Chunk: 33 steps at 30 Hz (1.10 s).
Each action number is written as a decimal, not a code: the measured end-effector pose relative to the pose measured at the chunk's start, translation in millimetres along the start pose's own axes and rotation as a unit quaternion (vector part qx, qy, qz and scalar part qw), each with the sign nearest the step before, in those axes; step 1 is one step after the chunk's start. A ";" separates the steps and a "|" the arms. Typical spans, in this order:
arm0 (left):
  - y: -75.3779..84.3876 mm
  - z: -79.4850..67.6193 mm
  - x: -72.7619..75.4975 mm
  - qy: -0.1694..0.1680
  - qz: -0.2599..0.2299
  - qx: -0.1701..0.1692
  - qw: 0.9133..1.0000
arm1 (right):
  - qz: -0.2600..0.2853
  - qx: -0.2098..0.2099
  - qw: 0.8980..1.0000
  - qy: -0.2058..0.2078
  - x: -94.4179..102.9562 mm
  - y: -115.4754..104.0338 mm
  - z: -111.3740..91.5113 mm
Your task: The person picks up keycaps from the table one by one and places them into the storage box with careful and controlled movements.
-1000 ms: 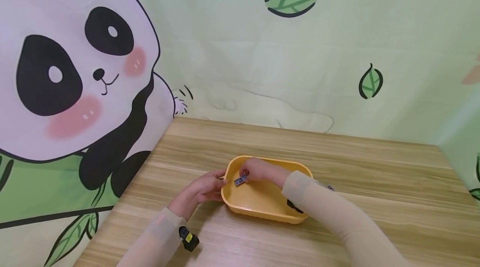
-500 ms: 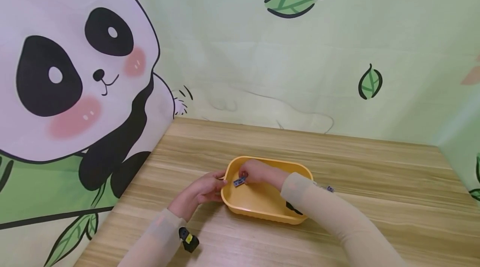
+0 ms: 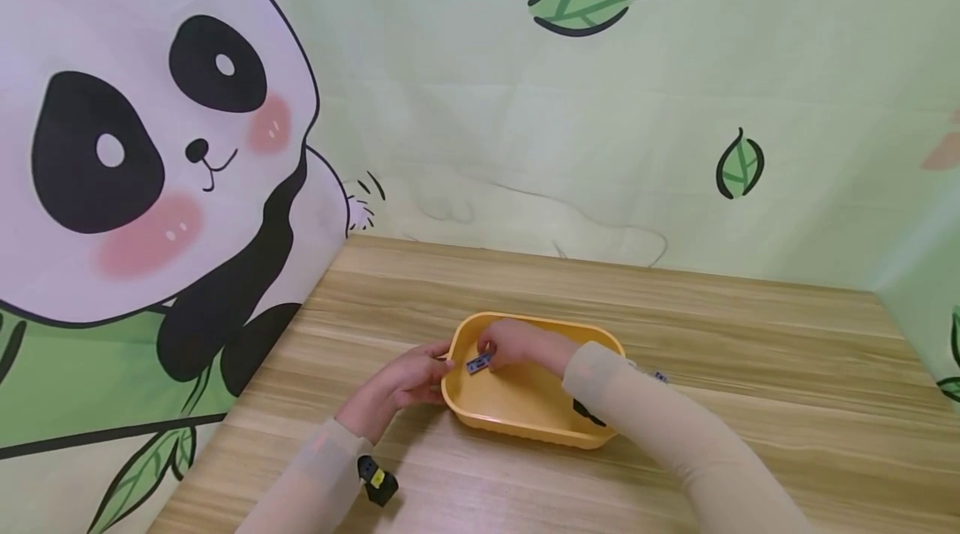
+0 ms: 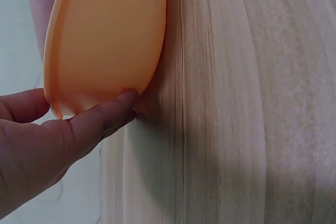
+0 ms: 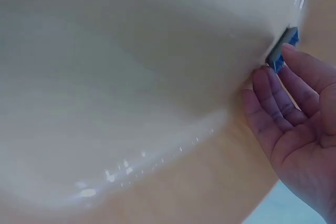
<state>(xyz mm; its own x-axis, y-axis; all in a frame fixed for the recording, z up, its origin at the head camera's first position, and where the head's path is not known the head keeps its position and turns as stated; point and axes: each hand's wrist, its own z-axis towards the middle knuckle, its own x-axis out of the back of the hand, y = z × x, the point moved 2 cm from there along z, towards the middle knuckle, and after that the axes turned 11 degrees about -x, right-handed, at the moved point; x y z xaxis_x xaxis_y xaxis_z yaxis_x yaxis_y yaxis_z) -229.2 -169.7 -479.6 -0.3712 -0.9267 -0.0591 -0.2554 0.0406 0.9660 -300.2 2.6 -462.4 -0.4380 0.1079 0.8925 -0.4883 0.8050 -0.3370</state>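
A yellow plastic basin (image 3: 517, 401) stands on the wooden table. My left hand (image 3: 397, 384) holds its left end from outside; in the left wrist view the thumb and fingers spread around the end of the basin (image 4: 110, 30). Inside, my right hand (image 3: 517, 340) reaches to the left part of the basin floor. It pinches a small flat blue-grey block with dark marks (image 3: 478, 362). From the right wrist, the block (image 5: 282, 50) appears between thumb and fingertips, low by the basin wall. What the block is cannot be made out.
Another small bluish piece (image 3: 661, 376) lies right of the basin, partly behind the right sleeve (image 3: 675, 426). A wall cloth (image 3: 465, 101) with a panda and leaves rises behind the table (image 3: 750, 334). Black cameras sit at both wrists.
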 end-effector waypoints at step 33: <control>1.5 -2.1 -1.5 0.014 -0.014 0.005 1.000 | 0.037 0.066 0.997 -0.003 61.1 -1.6 -72.0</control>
<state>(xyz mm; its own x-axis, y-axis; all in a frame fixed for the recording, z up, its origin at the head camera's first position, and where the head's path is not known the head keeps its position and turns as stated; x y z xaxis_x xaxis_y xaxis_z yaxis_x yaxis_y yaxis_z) -227.2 -169.0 -477.6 -0.3381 -0.9377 -0.0794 -0.2751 0.0178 0.9613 -271.9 49.9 -385.8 -0.4810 0.1600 0.8620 -0.5491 0.7115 -0.4385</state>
